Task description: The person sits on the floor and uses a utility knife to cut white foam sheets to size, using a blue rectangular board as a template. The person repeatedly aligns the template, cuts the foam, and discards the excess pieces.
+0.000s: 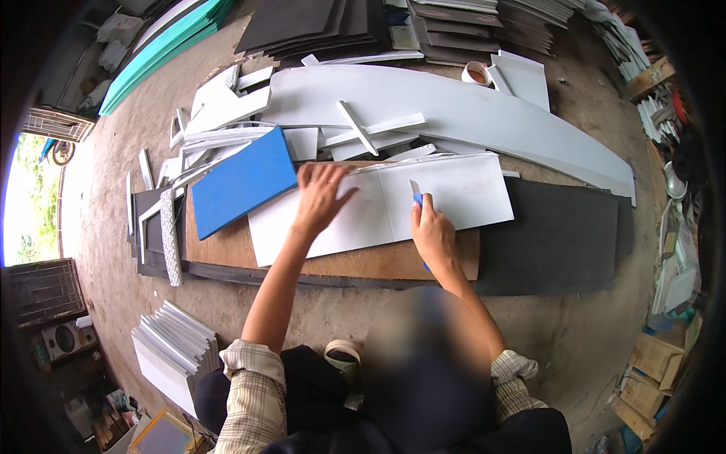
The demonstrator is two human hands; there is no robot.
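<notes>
A long white foam sheet [446, 198] lies across a brown wooden board [363, 265], with a thin line running across its middle. My right hand [435, 233] is closed around a blue utility knife [417, 198], its blade out and pointing away from me above the sheet. My left hand [324, 198] is spread over the sheet's left part, fingers apart near its far edge. Just left of that hand, a blue foam panel [243, 181] overlaps the board and the sheet's left end.
White offcut strips [357, 127] lie beyond the sheet, in front of a large curved white sheet [469, 106]. A tape roll [476, 73] rests at its far edge. Dark sheets [556, 238] extend to the right. Several stacked white pieces [170, 348] stand at near left.
</notes>
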